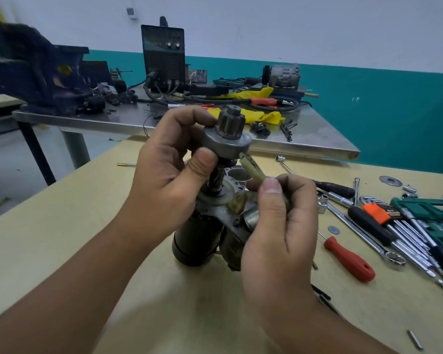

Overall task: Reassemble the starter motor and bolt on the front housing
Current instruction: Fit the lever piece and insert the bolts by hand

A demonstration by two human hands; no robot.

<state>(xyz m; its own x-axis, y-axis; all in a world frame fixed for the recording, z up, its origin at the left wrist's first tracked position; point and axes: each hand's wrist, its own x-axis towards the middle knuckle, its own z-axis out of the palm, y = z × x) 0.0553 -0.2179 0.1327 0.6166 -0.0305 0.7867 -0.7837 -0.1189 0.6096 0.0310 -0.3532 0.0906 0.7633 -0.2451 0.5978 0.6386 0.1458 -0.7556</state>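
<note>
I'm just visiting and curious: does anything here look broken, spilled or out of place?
Nothing looks broken or spilled. The tools lie scattered loose on the wooden table instead of in their green case, and a crumpled yellow cloth sits on the metal bench behind.

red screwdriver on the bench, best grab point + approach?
Take the red screwdriver by its thick red handle, from above. It lies flat on the wooden table with its thin shaft pointing up-left, and bare table shows on both long sides of the handle, leaving fingers room to close across it.
</note>
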